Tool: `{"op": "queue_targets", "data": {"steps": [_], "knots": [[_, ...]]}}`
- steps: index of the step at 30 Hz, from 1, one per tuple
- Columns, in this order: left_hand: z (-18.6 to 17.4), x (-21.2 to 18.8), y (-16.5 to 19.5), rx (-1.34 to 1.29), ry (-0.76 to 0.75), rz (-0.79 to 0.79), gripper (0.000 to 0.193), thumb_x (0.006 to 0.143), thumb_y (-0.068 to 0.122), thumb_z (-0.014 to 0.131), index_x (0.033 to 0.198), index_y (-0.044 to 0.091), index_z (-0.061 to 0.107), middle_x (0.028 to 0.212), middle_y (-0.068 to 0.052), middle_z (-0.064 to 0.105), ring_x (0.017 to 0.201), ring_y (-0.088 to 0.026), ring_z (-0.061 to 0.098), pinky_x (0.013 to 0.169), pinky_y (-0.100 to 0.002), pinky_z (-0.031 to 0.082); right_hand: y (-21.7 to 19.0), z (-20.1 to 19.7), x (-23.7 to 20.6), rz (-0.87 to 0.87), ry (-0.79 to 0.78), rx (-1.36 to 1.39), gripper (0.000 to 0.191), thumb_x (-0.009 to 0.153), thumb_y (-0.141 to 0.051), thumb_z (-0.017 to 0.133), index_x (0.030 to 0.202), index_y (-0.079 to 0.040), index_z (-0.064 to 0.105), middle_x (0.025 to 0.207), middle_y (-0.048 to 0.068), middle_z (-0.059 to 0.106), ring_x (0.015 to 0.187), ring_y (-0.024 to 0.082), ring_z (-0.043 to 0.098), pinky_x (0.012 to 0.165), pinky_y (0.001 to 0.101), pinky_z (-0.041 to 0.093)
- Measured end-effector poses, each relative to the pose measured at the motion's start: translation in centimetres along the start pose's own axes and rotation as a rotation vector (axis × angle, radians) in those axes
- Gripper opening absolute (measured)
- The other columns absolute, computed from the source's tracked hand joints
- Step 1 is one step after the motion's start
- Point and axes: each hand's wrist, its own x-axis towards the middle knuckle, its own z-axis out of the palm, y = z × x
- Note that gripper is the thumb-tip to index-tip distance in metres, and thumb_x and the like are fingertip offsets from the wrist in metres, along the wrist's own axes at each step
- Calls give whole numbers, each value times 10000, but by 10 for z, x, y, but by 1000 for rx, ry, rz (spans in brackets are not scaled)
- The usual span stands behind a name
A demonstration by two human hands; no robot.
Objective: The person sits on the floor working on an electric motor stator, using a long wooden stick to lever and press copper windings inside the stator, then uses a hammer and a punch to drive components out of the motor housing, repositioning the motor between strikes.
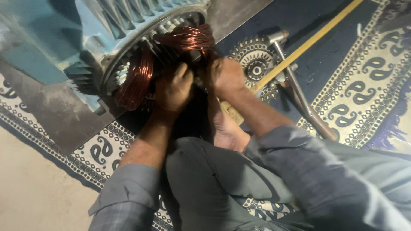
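- Pressing into the mouth of the big pale-blue finned motor housing (pixel 90 30), both hands work the bundles of reddish-brown enamelled copper winding wire (pixel 139 79) that loop out of the slots of its round steel core.
- The left hand (pixel 173 87) has its grip curled shut, fingers wrapped on a coil bundle at the lower edge of the opening, likely to hold the loops together.
- The right hand (pixel 222 75) sits just beside it, knuckles up; its fingers reach into the coils (pixel 188 38) at the top of the opening, and how far that grip closes cannot be told.
- The housing lies on its side on a dark metal sheet (pixel 55 115), open end toward the person, which puts the windings within reach of someone seated on the floor.
- As a container, the housing holds the slotted core and copper coils; nothing else shows inside.
- A long yellow wooden stick (pixel 308 40) and a grey metal hammer-like tool (pixel 299 96) lie crossed on the dark-blue patterned rug (pixel 364 85), near the right forearm.
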Motion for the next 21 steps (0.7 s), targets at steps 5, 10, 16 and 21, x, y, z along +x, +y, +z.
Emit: {"op": "queue_targets", "data": {"steps": [5, 10, 16, 21], "knots": [[-16, 14, 20, 164, 202, 114, 215, 839, 101, 644, 1048, 61, 673, 1094, -125, 655, 945, -337, 668, 641, -409, 549, 3, -37, 14, -62, -264, -148, 476, 973, -532, 487, 981, -155, 778, 924, 186, 748, 840, 394, 727, 684, 524, 577], [-42, 3, 16, -19, -35, -18, 228, 836, 187, 724, 1015, 74, 640, 1155, -120, 661, 1018, -355, 660, 799, -459, 581, -22, -46, -6, 100, -197, 8, 502, 994, -531, 433, 1058, -166, 774, 1000, 182, 746, 926, 396, 723, 769, 519, 585], [-43, -23, 8, -14, 43, -112, 435, 820, 204, 713, 1251, 146, 689, 1190, -106, 679, 993, -358, 685, 836, -463, 568, -27, -34, -6, 243, -237, 42, 524, 972, -560, 451, 1110, -159, 759, 1061, 187, 740, 986, 386, 721, 810, 504, 582], [-23, -13, 2, 185, 107, -45, 232, 893, 179, 672, 1120, 143, 702, 1232, -61, 706, 787, -309, 664, 692, -464, 561, -6, 6, 8, 106, -246, 1, 439, 942, -474, 521, 1061, -132, 769, 1028, 185, 738, 949, 384, 725, 759, 508, 589]]}}
